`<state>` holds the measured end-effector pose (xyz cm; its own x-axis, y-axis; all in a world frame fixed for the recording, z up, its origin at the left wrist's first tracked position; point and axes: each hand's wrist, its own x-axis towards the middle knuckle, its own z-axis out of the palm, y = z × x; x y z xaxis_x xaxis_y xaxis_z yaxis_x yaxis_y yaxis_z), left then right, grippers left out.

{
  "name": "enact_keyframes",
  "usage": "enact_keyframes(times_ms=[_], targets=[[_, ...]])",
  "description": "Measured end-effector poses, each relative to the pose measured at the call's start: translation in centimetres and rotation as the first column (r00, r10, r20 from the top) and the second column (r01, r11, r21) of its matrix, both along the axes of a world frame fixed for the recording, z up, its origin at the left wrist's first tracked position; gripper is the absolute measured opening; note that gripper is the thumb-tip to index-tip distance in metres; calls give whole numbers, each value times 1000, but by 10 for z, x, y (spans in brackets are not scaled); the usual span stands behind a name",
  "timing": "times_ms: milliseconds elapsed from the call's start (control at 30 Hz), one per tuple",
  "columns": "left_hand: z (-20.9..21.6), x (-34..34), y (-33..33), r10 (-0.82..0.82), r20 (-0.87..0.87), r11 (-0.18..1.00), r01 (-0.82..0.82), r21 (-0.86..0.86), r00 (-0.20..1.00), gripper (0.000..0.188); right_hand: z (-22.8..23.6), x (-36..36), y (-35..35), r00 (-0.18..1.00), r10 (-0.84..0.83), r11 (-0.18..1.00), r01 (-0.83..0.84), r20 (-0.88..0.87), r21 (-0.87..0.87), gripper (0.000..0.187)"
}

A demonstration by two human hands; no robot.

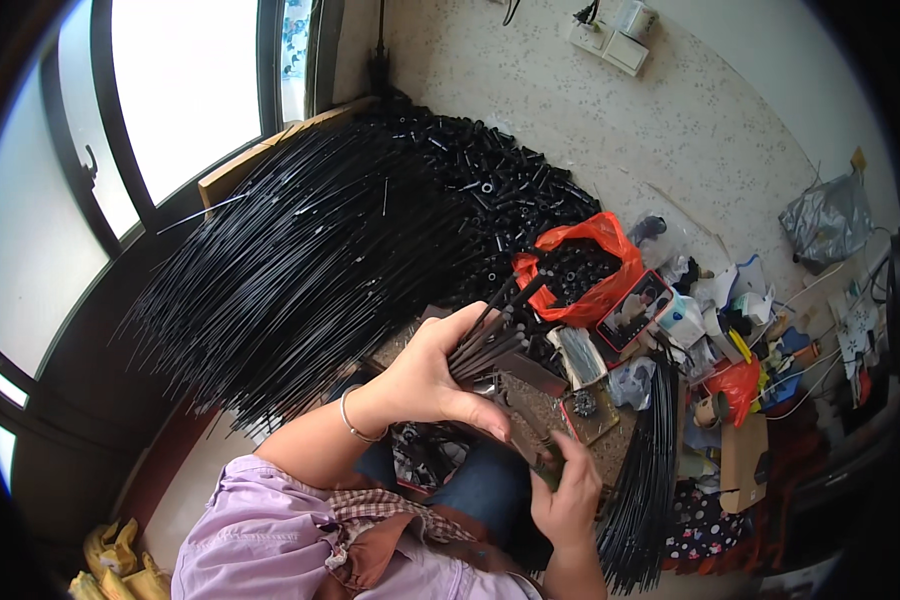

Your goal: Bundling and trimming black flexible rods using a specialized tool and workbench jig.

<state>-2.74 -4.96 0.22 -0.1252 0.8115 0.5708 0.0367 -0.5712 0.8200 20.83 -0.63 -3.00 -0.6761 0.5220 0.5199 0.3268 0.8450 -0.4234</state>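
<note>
My left hand (428, 372) is closed round a bundle of thin dark rods (492, 348), whose ends fan out up and to the right past the fingers. The thumb stretches toward my right hand (567, 497). That hand is closed on a tool with a dark green handle (547, 470). A long, flat brownish part reaches from the handle toward the left thumb, and I cannot make out its kind. Both hands are over a littered wooden worktop (600, 425). Beyond the left arm lies a large heap of long thin black rods (280, 270).
Short black tube pieces (510, 185) are piled against the wall. An open red plastic bag (620, 250) holds more black pieces. Beside it are a phone (634, 310) and assorted clutter. Another bundle of black rods (645, 480) hangs over the worktop's right side. Windows (185, 90) stand at left.
</note>
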Motion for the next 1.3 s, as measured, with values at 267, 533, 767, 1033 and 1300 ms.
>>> enact_keyframes(times_ms=[267,533,767,1033,1300], targets=[[14,5,-6,-26,-127,992,10,-124,992,49,-6,3,-12,871,355,29,-373,-340,-927,48],[3,11,-2,16,-10,988,-18,-156,1000,32,-29,-7,-29,873,270,-72,-402,-406,-913,32],[4,27,-9,71,182,994,-55,-94,981,30,-26,-20,-36,981,91,573,-193,-173,-796,16],[-16,30,-3,298,40,947,-301,109,954,34,-29,-18,-47,996,3,797,-57,-90,-601,14],[-16,7,-7,24,219,994,0,-107,975,32,-6,1,-15,940,68,389,-335,-336,-858,45]])
